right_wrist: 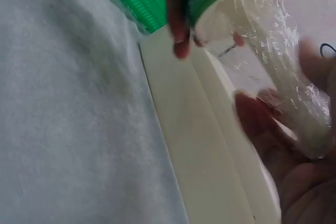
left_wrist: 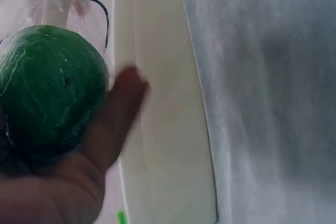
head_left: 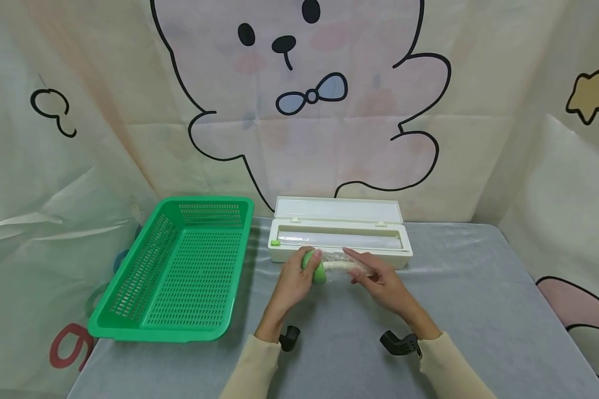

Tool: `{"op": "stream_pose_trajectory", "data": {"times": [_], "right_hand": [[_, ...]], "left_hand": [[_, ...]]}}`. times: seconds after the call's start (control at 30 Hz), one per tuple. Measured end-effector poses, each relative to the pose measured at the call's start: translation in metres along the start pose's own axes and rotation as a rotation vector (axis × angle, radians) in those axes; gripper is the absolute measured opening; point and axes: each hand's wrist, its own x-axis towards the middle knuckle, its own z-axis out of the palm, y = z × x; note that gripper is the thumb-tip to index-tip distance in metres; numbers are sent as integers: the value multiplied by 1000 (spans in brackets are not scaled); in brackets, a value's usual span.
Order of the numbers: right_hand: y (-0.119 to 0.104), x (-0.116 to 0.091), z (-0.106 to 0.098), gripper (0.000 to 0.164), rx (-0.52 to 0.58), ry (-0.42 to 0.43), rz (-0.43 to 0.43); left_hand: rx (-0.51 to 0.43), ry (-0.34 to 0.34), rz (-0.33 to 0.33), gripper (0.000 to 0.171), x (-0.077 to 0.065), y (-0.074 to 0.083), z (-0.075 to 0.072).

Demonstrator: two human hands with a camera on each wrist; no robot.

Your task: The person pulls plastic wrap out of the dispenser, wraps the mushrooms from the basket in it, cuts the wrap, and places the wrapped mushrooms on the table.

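A film-wrapped object with a round green head (left_wrist: 55, 87) and a long white handle (right_wrist: 262, 40) is held in front of the dispenser box. My left hand (head_left: 298, 279) grips the green head, thumb along its near side. Clear cling film (right_wrist: 289, 40) wraps the head and handle, with creases along its length. At the handle's far end, my right hand (head_left: 386, 285) has its thumb and fingers around the wrapped tip. Just behind both hands stands a white cling film dispenser (head_left: 339, 254), its lid (head_left: 336, 209) raised and a film roll (head_left: 339, 240) inside.
A green perforated basket (head_left: 162, 334) stands to the left of the dispenser. Grey cloth (head_left: 459, 310) covers the table. A curtain with a cartoon bear (head_left: 299, 144) hangs behind the table's far edge, with more printed fabric at both sides.
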Motion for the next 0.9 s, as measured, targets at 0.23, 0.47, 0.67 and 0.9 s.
{"op": "stream_pose_trajectory", "data": {"times": [0.23,0.47,0.67,0.9], "right_hand": [[0,0,7,26,15,20,-59],[0,-7,4,38,-7,-44,47],[6,-11,5,32,-46,-11,19],[9,-12,3,39,-20,-14,72]], "left_hand": [[-39,-58,67,43,0,-4,0],[-105,-95,23,43,1,-8,-7],[-121,-120,46,40,2,-10,-9],[-185,-124,-30,41,1,-19,-7]]}}
